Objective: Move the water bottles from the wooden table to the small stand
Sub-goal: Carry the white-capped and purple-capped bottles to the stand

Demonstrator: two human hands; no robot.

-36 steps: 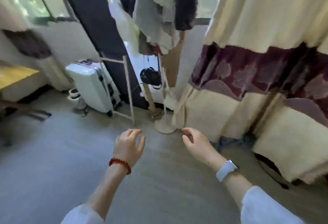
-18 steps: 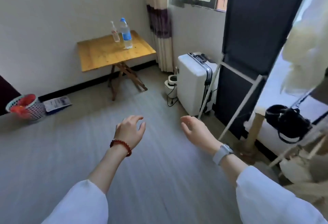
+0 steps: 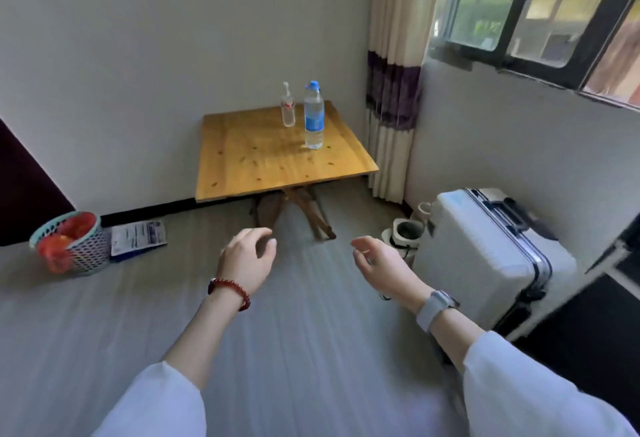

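Note:
A wooden folding table (image 3: 263, 162) stands against the far wall. On its back right part a tall clear water bottle (image 3: 313, 116) with a blue cap and blue label stands upright. Just left of it and behind stands a smaller clear bottle (image 3: 287, 107) with a white top. My left hand (image 3: 246, 260), with a red bead bracelet, hovers over the floor in front of the table, fingers loosely curled and holding nothing. My right hand (image 3: 382, 267), with a white watch, is open and holds nothing. No small stand is in view.
A white hard suitcase (image 3: 485, 253) stands on the right under the window, with a small white appliance (image 3: 405, 234) beside it. A mesh basket (image 3: 71, 246) with red contents and a paper packet (image 3: 138, 237) lie at the left wall. A striped curtain (image 3: 394, 65) hangs in the corner.
The view has swung left from the curtain and coat rack to the corner; the table with the bottles now sits ahead and closer. Both hands stay held out, holding nothing.

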